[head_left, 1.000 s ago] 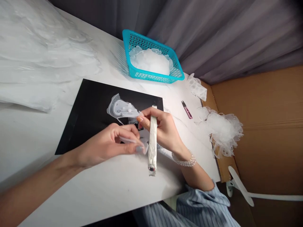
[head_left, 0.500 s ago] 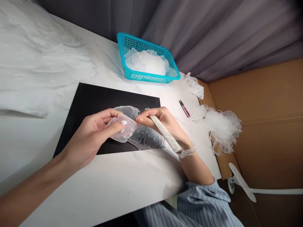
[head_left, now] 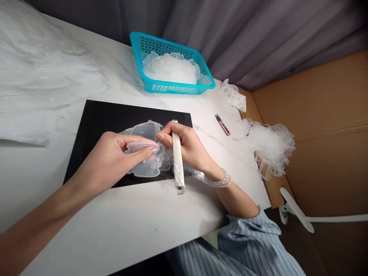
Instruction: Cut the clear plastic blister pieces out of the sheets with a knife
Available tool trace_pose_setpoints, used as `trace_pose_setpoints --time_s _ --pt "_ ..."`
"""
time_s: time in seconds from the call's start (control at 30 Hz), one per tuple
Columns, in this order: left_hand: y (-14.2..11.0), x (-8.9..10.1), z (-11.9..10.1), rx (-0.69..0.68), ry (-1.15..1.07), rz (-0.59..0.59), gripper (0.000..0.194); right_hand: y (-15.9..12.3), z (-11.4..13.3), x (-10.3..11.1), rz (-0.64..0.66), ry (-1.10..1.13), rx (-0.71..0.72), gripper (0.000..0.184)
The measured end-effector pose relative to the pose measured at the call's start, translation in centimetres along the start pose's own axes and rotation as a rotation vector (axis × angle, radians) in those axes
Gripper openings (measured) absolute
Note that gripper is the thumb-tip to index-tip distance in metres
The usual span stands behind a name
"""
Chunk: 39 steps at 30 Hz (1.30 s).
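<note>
My left hand (head_left: pixel 115 159) is closed, pinching a translucent, frosted plastic sheet (head_left: pixel 145 168) with small holes and cut-outs between thumb and fingers. Close beside it, my right hand (head_left: pixel 184 143) grips a slim stick-like tool wrapped in white (head_left: pixel 177 165). Its tip end points away from me, and I cannot make out what kind of tool it is. The right thumb and forefinger also meet at the edge of the sheet, by the left fingertips. Under both hands lies a black mat (head_left: pixel 106 119), partly covered by more of the clear sheet material.
A turquoise basket (head_left: pixel 178 89) at the back holds a pile of frosted pieces (head_left: pixel 169 69). Thread snips (head_left: pixel 222 125) lie to the right, near a heap of translucent scraps (head_left: pixel 270 142) by a cardboard wall (head_left: pixel 322 130). Layered clear sheets (head_left: pixel 43 84) cover the left.
The pinched sheet has turned, now showing edge-on at its top. My right hand has shifted left, and its white-wrapped tool has swung more upright. The view has moved slightly.
</note>
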<state>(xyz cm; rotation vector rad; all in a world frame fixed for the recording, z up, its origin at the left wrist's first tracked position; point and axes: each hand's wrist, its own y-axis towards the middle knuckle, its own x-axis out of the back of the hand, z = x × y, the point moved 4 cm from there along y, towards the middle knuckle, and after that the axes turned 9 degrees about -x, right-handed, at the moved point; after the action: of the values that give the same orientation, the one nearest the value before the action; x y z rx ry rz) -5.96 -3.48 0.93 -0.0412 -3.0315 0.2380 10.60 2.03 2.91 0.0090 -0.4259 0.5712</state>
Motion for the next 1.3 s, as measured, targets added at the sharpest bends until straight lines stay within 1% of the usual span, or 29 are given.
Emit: trace_pose_setpoints --time_s 0.1,0.2,0.27,0.4,0.47,0.53,0.6,0.67,0.73,0.77,0.8,0.9,0.93,0.97,1.03,1.07,1.13,1.3 --pt "-0.4 -0.2 0.1 0.014 0.08 -0.012 0.027 0.1 -0.6 -0.1 -0.083 0.014 -0.01 0.032" --pt "-0.9 -0.6 0.5 0.042 0.04 -0.057 0.027 0.2 -1.2 -0.1 -0.174 0.003 -0.025 0.034" --pt "-1.2 -0.7 0.7 0.053 -0.041 -0.118 0.025 0.2 -1.4 0.0 -0.225 0.003 -0.017 0.035" --pt "-1.3 -0.5 1.3 0.091 -0.306 -0.297 0.027 0.3 -1.6 0.4 -0.284 0.029 0.009 0.033" --pt "-1.2 -0.3 1.5 0.114 -0.418 -0.351 0.026 0.5 -1.8 0.8 -0.301 0.037 0.01 0.033" --pt "-1.2 -0.3 1.5 0.135 -0.506 -0.333 0.021 0.8 -2.0 1.4 -0.292 -0.017 0.0 0.034" --pt "-1.3 -0.5 1.2 0.151 -0.573 -0.248 0.019 1.0 -1.9 2.2 -0.294 -0.147 -0.016 0.035" --pt "-1.5 -0.8 0.8 0.144 -0.596 -0.151 0.022 0.8 -1.2 3.2 -0.374 -0.292 -0.019 0.036" --pt "-1.7 -1.0 0.3 0.114 -0.561 -0.085 0.028 0.1 0.1 3.9 -0.462 -0.358 0.0 0.038" --pt "-1.9 -1.0 0.1 0.093 -0.526 -0.067 0.031 -0.2 0.8 4.0 -0.455 -0.344 0.011 0.038" --pt "-2.0 -0.9 -0.1 0.066 -0.484 -0.06 0.034 -0.6 1.5 3.7 -0.395 -0.301 0.017 0.036" --pt "-2.3 -0.4 -0.5 -0.007 -0.339 -0.049 0.04 -1.4 2.7 1.6 -0.075 -0.074 -0.003 0.027" --pt "-2.5 -0.2 -0.6 -0.022 -0.294 -0.044 0.042 -1.6 2.8 1.1 -0.023 0.017 -0.015 0.025" --pt "-2.6 0.0 -0.7 -0.03 -0.25 -0.044 0.044 -1.7 2.7 0.8 -0.018 0.108 -0.027 0.021" --pt "-2.8 0.4 -0.8 -0.041 -0.181 -0.052 0.046 -1.8 2.2 0.8 -0.095 0.272 -0.05 0.014" --pt "-3.0 0.7 -0.8 -0.051 -0.162 -0.059 0.046 -1.8 1.8 1.0 -0.136 0.341 -0.063 0.011" --pt "-3.2 1.1 -0.8 -0.083 -0.141 -0.082 0.041 -1.7 1.1 1.2 -0.164 0.448 -0.092 0.01" --pt "-3.6 1.6 -1.1 -0.173 -0.115 -0.149 0.026 -1.7 0.8 1.1 -0.086 0.612 -0.164 0.007"
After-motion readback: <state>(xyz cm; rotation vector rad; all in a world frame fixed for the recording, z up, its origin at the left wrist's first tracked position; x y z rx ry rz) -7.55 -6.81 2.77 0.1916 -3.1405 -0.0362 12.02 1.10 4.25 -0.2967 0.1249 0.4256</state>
